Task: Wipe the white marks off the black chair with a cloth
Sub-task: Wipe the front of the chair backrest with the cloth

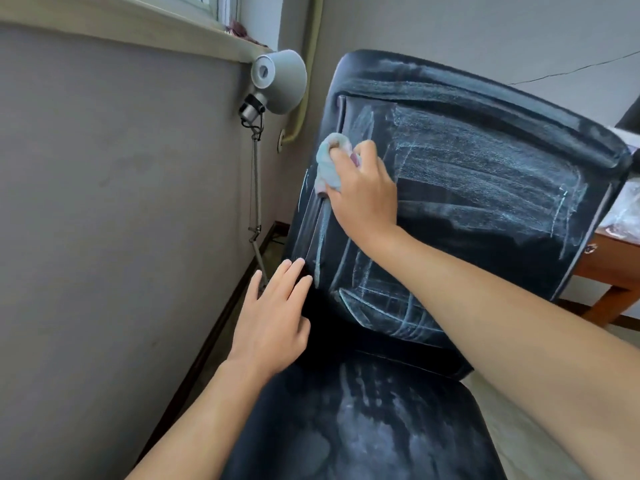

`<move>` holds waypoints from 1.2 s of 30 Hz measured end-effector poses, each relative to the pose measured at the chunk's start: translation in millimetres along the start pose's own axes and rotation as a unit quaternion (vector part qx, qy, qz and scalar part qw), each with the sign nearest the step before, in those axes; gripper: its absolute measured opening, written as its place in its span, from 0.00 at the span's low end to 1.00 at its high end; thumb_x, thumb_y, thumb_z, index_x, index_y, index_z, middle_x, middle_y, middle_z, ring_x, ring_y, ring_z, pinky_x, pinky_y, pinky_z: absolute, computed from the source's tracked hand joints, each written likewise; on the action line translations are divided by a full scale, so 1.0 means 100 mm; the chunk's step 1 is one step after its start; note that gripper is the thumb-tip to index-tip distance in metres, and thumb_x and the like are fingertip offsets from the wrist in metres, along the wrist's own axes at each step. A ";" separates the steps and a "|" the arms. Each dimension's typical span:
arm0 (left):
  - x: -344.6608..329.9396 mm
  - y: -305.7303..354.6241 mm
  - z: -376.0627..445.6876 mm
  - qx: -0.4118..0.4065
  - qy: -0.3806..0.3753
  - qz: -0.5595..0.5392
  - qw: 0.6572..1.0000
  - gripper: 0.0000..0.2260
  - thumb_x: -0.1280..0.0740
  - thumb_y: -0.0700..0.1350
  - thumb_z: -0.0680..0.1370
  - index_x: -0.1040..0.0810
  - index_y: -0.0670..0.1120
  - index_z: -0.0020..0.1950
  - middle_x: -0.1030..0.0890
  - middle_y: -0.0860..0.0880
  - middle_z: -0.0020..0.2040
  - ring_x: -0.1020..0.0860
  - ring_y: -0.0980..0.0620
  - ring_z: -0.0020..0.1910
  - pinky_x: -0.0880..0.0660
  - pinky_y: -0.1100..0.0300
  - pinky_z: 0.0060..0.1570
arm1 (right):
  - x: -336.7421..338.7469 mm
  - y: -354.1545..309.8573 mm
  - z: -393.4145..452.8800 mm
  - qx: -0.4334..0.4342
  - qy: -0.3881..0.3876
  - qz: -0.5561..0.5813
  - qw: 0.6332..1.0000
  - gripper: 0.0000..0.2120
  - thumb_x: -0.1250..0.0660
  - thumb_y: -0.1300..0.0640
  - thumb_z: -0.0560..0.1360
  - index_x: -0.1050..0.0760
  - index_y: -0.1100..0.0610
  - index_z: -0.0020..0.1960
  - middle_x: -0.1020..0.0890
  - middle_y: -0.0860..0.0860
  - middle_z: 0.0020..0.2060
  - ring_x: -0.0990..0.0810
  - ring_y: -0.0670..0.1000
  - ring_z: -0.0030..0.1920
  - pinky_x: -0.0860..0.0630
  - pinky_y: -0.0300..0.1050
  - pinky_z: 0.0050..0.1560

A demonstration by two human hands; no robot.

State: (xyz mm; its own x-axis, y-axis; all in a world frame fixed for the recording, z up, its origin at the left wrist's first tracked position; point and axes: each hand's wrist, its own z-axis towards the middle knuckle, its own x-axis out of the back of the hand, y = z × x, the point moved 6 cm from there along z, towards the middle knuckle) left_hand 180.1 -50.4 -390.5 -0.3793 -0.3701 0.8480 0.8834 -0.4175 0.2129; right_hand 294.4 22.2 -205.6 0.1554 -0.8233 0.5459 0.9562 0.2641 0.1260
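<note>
chair (450,202) seat cut off below, cloth (329,164) partly hidden (right hand (363,192))

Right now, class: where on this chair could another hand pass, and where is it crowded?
Free: the backrest's right half, between the right hand and the chair's right edge. Also the seat, below both forearms. Crowded: the backrest's left edge, where the cloth and left hand sit.

No legible text or labels.

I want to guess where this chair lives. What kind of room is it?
Probably a room in a home, maybe a study or bedroom. A grey desk lamp stands by the window sill, and a wooden table sits behind the black chair.
</note>
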 end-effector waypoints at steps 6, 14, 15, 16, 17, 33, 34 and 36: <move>0.04 -0.26 -0.02 0.106 -0.069 -0.017 0.992 0.34 0.39 0.48 0.82 0.49 0.47 0.85 0.53 0.51 0.86 0.57 0.50 0.85 0.55 0.42 0.82 | -0.40 -0.27 -1.25 0.133 -0.062 0.012 0.989 0.15 0.28 0.60 0.71 0.20 0.56 0.57 0.27 0.55 0.44 0.27 0.56 0.38 0.25 0.50 0.25; -0.11 -0.17 -0.03 0.049 -0.121 -0.052 0.990 0.37 0.39 0.44 0.80 0.54 0.51 0.86 0.60 0.55 0.86 0.62 0.51 0.84 0.54 0.39 0.82 | -0.09 0.04 -0.70 0.141 -0.047 -0.045 0.988 0.12 0.38 0.62 0.78 0.24 0.53 0.59 0.26 0.51 0.42 0.27 0.55 0.38 0.25 0.50 0.31; -0.13 -0.15 -0.02 0.046 -0.124 -0.057 0.990 0.37 0.39 0.43 0.80 0.54 0.51 0.86 0.60 0.55 0.86 0.62 0.51 0.84 0.54 0.39 0.82 | 0.00 0.20 -0.42 0.092 -0.039 -0.057 0.993 0.11 0.38 0.59 0.79 0.27 0.52 0.62 0.25 0.52 0.44 0.25 0.57 0.41 0.25 0.52 0.34; -0.15 -0.13 -0.01 0.044 -0.125 -0.065 0.989 0.37 0.38 0.43 0.80 0.53 0.51 0.86 0.60 0.55 0.86 0.61 0.51 0.84 0.54 0.40 0.82 | 0.12 0.32 -0.13 0.052 -0.011 -0.061 0.997 0.13 0.36 0.57 0.79 0.29 0.52 0.63 0.24 0.54 0.47 0.24 0.59 0.43 0.26 0.53 0.35; -0.16 -0.12 0.00 0.044 -0.123 -0.073 0.989 0.37 0.38 0.42 0.80 0.52 0.51 0.86 0.59 0.54 0.86 0.61 0.51 0.84 0.53 0.40 0.82 | 0.20 0.44 0.11 0.020 0.019 -0.068 0.997 0.15 0.35 0.58 0.78 0.29 0.54 0.64 0.24 0.59 0.50 0.24 0.61 0.44 0.27 0.53 0.35; 0.03 -0.11 0.10 0.039 0.018 -0.149 0.988 0.30 0.34 0.32 0.75 0.27 0.44 0.77 0.30 0.47 0.79 0.25 0.44 0.71 0.28 0.52 0.66 | -0.86 -0.12 -2.15 0.084 -0.216 -0.097 0.968 0.23 0.24 0.65 0.60 0.30 0.56 0.50 0.27 0.54 0.41 0.25 0.53 0.35 0.33 0.45 0.21; 0.03 -0.08 0.12 0.017 0.035 -0.132 0.991 0.29 0.33 0.31 0.73 0.26 0.41 0.75 0.29 0.43 0.78 0.25 0.41 0.70 0.26 0.48 0.65 | -0.85 -0.12 -2.18 0.072 -0.234 -0.077 0.966 0.23 0.23 0.64 0.59 0.28 0.56 0.50 0.28 0.54 0.41 0.25 0.53 0.34 0.32 0.45 0.20; 0.02 -0.03 0.19 -0.024 0.063 -0.086 0.994 0.27 0.34 0.33 0.73 0.27 0.37 0.73 0.31 0.39 0.78 0.29 0.38 0.74 0.27 0.42 0.69 | -0.75 -0.14 -2.16 0.056 -0.245 -0.031 0.967 0.22 0.21 0.60 0.60 0.24 0.55 0.52 0.28 0.53 0.42 0.25 0.53 0.34 0.32 0.45 0.20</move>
State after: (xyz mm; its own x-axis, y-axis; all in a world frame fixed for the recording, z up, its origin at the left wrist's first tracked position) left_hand 182.1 -34.4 -380.5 -0.5569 -0.3895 0.7336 0.7899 -0.5214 0.3228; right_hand 323.4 -28.3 -427.3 -0.0648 -0.5091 0.8583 0.9226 0.2971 0.2459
